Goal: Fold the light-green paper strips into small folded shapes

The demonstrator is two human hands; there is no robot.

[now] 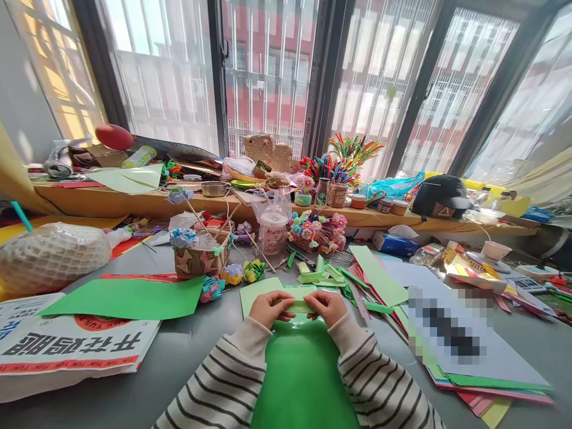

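Note:
Between my two hands a narrow light green strip of paper (pixel 302 305) is stretched level, just above the near part of the grey table. My left hand (pixel 270 307) pinches its left end between thumb and fingers. The other end is pinched the same way by my right hand (pixel 329 306). Partly behind my left hand lies a pale green sheet of paper (pixel 251 292). Several folded light green paper pieces (pixel 324 273) are heaped just beyond my right hand. Below my wrists a smooth green surface (pixel 306 375) shows; what it belongs to is unclear.
At left, a green sheet (pixel 129 297) lies over a printed bag (pixel 75 351). A basket (pixel 201 259) with paper flowers and a plastic cup (pixel 272 232) stand behind my hands. Stacked papers (pixel 482 345) lie at right. A cluttered ledge (pixel 134 204) runs below the windows.

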